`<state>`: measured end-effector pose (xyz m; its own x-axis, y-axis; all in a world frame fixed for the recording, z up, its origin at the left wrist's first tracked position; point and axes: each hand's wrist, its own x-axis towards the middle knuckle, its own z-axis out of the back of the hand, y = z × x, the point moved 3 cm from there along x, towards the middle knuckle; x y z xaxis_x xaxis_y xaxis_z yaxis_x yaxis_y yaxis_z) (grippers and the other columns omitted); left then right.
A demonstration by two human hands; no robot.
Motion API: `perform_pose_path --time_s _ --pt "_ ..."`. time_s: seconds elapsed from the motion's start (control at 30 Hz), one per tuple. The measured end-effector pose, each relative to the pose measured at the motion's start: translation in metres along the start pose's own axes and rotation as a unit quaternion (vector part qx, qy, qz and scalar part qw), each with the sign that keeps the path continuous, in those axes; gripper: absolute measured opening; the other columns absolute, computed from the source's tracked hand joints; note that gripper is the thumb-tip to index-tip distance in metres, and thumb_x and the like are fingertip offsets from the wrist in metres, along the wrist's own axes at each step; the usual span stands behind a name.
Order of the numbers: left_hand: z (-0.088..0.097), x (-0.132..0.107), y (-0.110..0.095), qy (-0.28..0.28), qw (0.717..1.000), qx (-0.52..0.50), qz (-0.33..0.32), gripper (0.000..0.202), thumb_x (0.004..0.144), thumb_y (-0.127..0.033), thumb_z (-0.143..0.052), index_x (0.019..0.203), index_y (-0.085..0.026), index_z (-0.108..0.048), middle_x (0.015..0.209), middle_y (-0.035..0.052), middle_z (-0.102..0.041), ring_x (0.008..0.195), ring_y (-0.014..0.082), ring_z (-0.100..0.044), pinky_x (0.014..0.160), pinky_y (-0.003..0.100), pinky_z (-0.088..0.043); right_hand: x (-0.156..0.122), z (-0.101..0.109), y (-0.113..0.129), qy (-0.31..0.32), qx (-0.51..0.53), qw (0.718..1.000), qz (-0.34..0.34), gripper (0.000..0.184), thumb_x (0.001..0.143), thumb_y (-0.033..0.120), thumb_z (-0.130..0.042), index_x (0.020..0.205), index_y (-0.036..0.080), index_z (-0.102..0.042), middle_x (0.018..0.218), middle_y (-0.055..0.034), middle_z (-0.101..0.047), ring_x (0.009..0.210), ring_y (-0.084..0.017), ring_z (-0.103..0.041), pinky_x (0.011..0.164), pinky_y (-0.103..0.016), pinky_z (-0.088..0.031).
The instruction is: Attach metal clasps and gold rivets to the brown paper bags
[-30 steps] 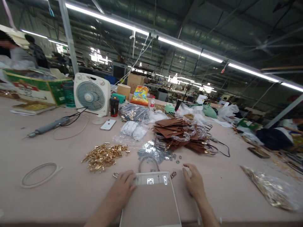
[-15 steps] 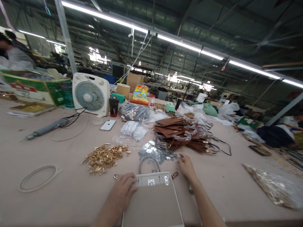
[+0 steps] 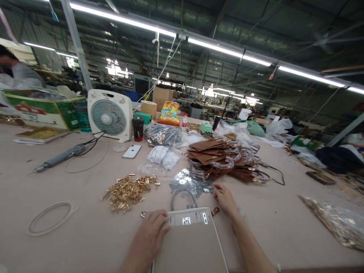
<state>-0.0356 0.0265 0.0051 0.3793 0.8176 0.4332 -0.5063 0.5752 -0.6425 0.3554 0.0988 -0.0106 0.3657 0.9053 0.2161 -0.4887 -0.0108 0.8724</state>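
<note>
A beige handbag (image 3: 189, 246) lies flat at the table's front edge, its curved handle (image 3: 182, 191) pointing away from me. Bright metal pieces (image 3: 186, 221) sit along its pale upper band. My left hand (image 3: 152, 231) grips the bag's upper left edge, fingers bent over it. Beyond the bag's upper right corner, my right hand (image 3: 224, 197) has thumb and fingertips together at the near right edge of a pile of small silvery metal plates (image 3: 184, 182); what is between the fingertips is too small to make out. Gold-coloured metal fittings (image 3: 127, 192) lie heaped to the left.
Brown bag pieces (image 3: 218, 157) with wrapped handles are stacked behind the plates. An electric screwdriver (image 3: 58, 157), a fan (image 3: 110, 115), a phone (image 3: 132, 151) and a tubing coil (image 3: 51, 219) occupy the left. A plastic bag of gold parts (image 3: 332, 220) lies right. Another person (image 3: 21, 72) is far left.
The whole view has shifted slightly. My right hand has moved a little closer against the metal plates. My left hand stays on the handbag.
</note>
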Motion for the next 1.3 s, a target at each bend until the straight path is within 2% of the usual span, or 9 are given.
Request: perform_pose_path --time_s 0.1,0.2,0.37,0.5,0.67,0.8,0.9,1.1,1.3 --pt "-0.002 0.0 0.003 -0.001 1.0 -0.001 0.0 0.014 0.103 -0.027 -0.056 0.105 -0.027 -0.07 0.12 0.0051 -0.071 0.114 0.0272 -0.063 0.101 0.047 -0.057 0.0 0.0 0.007 0.019 0.001 1.0 0.007 0.043 0.082 0.053 -0.062 0.105 0.018 -0.072 0.091 -0.0073 -0.074 0.063 -0.02 -0.065 0.058 -0.032 -0.053" --pt "-0.002 -0.001 0.001 -0.002 1.0 0.011 0.005 0.013 0.101 -0.025 -0.057 0.106 -0.026 -0.069 0.121 0.0054 -0.07 0.114 0.0275 -0.062 0.101 0.047 -0.057 -0.001 -0.011 0.023 0.061 0.006 0.998 0.03 0.041 0.081 0.053 -0.067 0.103 0.019 -0.074 0.099 -0.008 -0.076 0.067 -0.021 -0.067 0.064 -0.034 -0.055" --pt "0.003 -0.003 -0.008 0.012 0.999 0.038 0.023 0.014 0.099 -0.019 -0.059 0.11 -0.025 -0.066 0.126 0.007 -0.067 0.117 0.0283 -0.061 0.102 0.048 -0.055 -0.002 -0.041 0.047 0.112 0.024 0.992 0.053 0.038 0.081 0.053 -0.07 0.102 0.021 -0.076 0.094 -0.0053 -0.076 0.067 -0.021 -0.065 0.065 -0.033 -0.051" --pt "0.006 -0.004 -0.01 0.012 0.999 0.044 0.017 0.012 0.099 -0.021 -0.06 0.109 -0.025 -0.065 0.125 0.0064 -0.068 0.117 0.0277 -0.062 0.101 0.046 -0.056 0.002 -0.052 0.053 0.095 0.041 0.993 0.052 0.043 0.084 0.056 -0.069 0.107 0.02 -0.074 0.085 -0.0041 -0.074 0.066 -0.021 -0.063 0.066 -0.032 -0.049" --pt "-0.001 -0.003 0.002 -0.013 0.998 0.058 -0.026 0.012 0.101 -0.028 -0.059 0.111 -0.027 -0.066 0.124 0.0055 -0.069 0.115 0.0274 -0.064 0.099 0.045 -0.058 0.017 -0.034 0.036 0.021 0.046 0.998 0.028 0.052 0.085 0.066 -0.063 0.106 0.019 -0.072 0.068 -0.0013 -0.066 0.065 -0.022 -0.062 0.063 -0.031 -0.048" --pt "-0.006 0.0 0.01 -0.034 0.995 0.078 -0.055 0.014 0.101 -0.034 -0.06 0.111 -0.028 -0.067 0.123 0.0046 -0.071 0.113 0.0272 -0.067 0.097 0.043 -0.06 0.031 -0.001 0.009 -0.06 0.035 0.997 -0.017 0.051 0.083 0.07 -0.058 0.089 0.021 -0.066 0.071 -0.0033 -0.067 0.067 -0.021 -0.062 0.062 -0.031 -0.049" --pt "-0.005 0.0 0.008 -0.05 0.993 0.087 -0.066 0.014 0.101 -0.036 -0.059 0.11 -0.028 -0.067 0.12 0.0039 -0.072 0.111 0.027 -0.068 0.094 0.042 -0.061 0.037 0.02 -0.012 -0.1 0.021 0.993 -0.055 0.047 0.078 0.066 -0.057 0.09 0.021 -0.064 0.076 -0.0051 -0.068 0.072 -0.023 -0.065 0.063 -0.031 -0.05" --pt "-0.003 0.0 0.003 -0.044 0.993 0.094 -0.056 0.015 0.101 -0.035 -0.058 0.11 -0.028 -0.068 0.121 0.0043 -0.072 0.11 0.0271 -0.068 0.094 0.043 -0.062 0.036 0.03 -0.038 -0.068 -0.018 0.995 -0.075 0.05 0.07 0.054 -0.056 0.099 0.016 -0.069 0.082 -0.0089 -0.073 0.072 -0.025 -0.069 0.064 -0.034 -0.054" --pt "-0.003 -0.001 0.002 -0.027 0.995 0.092 -0.04 0.015 0.101 -0.033 -0.058 0.111 -0.026 -0.068 0.123 0.0058 -0.071 0.114 0.0273 -0.067 0.098 0.044 -0.06 0.033 0.028 -0.043 -0.023 -0.085 0.996 -0.035 0.044 0.076 0.046 -0.061 0.107 0.017 -0.074 0.108 -0.0124 -0.077 0.1 -0.029 -0.072 0.092 -0.038 -0.055"
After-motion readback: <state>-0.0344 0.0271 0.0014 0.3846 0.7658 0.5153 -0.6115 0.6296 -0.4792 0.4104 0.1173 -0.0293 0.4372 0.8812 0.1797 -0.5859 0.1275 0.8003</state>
